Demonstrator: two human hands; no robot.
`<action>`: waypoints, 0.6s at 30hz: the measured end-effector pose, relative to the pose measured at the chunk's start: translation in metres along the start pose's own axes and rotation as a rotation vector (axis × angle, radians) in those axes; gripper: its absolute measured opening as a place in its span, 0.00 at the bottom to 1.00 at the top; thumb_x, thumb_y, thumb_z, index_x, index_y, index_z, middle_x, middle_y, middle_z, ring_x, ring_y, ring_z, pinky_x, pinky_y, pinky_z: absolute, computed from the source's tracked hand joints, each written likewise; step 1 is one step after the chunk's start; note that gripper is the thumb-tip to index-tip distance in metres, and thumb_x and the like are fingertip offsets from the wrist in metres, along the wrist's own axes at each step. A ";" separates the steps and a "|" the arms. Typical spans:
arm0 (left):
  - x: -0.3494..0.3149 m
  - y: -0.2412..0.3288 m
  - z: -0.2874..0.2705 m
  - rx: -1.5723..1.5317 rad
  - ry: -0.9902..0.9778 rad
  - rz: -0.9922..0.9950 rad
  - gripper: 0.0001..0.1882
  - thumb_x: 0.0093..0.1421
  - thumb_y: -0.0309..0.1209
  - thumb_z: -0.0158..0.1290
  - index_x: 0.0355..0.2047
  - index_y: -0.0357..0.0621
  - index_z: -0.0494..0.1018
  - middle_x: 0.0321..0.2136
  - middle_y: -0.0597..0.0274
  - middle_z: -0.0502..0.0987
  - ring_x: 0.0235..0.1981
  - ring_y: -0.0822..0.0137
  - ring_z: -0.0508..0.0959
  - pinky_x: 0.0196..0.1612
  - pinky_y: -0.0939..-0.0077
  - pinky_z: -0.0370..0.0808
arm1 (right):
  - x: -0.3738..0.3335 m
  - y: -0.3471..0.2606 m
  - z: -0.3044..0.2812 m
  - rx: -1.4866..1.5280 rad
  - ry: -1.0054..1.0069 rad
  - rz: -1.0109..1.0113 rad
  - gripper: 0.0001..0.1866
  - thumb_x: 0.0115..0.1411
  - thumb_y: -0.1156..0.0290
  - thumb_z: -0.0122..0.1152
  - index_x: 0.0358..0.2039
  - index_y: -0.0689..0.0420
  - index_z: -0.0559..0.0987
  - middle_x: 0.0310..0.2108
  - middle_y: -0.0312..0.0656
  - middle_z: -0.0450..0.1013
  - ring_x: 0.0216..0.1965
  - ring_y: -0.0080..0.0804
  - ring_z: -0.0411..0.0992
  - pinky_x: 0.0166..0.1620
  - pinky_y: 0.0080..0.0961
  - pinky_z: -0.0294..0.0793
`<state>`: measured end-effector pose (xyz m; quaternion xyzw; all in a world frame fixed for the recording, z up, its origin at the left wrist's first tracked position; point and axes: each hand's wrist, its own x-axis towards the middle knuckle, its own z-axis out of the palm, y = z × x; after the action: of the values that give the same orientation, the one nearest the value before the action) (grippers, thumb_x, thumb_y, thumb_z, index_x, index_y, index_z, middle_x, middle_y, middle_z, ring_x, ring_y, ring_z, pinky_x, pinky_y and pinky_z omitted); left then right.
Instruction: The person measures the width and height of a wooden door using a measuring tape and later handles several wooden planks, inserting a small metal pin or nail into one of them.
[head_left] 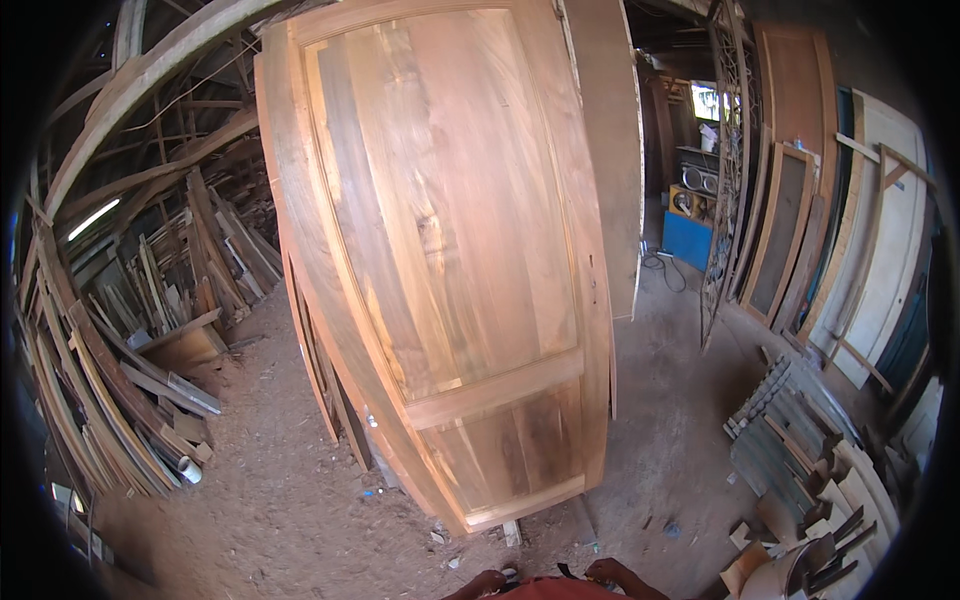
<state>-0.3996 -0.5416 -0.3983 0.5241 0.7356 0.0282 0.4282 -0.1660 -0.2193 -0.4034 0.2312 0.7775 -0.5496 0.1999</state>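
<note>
Timber (125,420) flanks a dusty floor (260,470) and wooden door (460,220).

Brown, tan-streaked door (455,200); blue box (687,239), red shirt (555,589)

Dusty brown floor (260,460) with small scraps (437,538)

No text, label, brand, number or sign can be read anywhere in the head camera's view.
</note>
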 end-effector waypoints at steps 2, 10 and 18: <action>0.017 0.013 -0.009 -0.012 0.018 0.045 0.20 0.53 0.42 0.53 0.43 0.45 0.75 0.42 0.50 0.76 0.44 0.55 0.76 0.49 0.66 0.72 | 0.004 0.012 -0.006 -0.027 0.034 -0.007 0.25 0.52 0.45 0.63 0.37 0.55 0.82 0.31 0.39 0.79 0.32 0.26 0.75 0.39 0.26 0.74; 0.024 0.030 0.005 -0.112 0.140 0.131 0.24 0.55 0.46 0.52 0.48 0.45 0.72 0.47 0.50 0.73 0.48 0.55 0.74 0.53 0.66 0.70 | -0.018 -0.040 0.009 0.566 -0.002 -0.044 0.09 0.56 0.64 0.57 0.23 0.53 0.72 0.18 0.37 0.69 0.17 0.26 0.64 0.21 0.26 0.63; -0.089 0.216 -0.132 -1.665 -0.006 -0.205 0.29 0.62 0.52 0.46 0.55 0.44 0.65 0.55 0.53 0.66 0.55 0.58 0.68 0.58 0.62 0.65 | 0.025 -0.083 0.015 0.594 0.090 0.181 0.18 0.63 0.55 0.50 0.38 0.58 0.76 0.32 0.43 0.74 0.34 0.35 0.73 0.38 0.38 0.73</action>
<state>-0.3181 -0.4617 -0.1560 -0.0327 0.5172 0.5215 0.6778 -0.2331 -0.2538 -0.3592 0.3720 0.5673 -0.7218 0.1371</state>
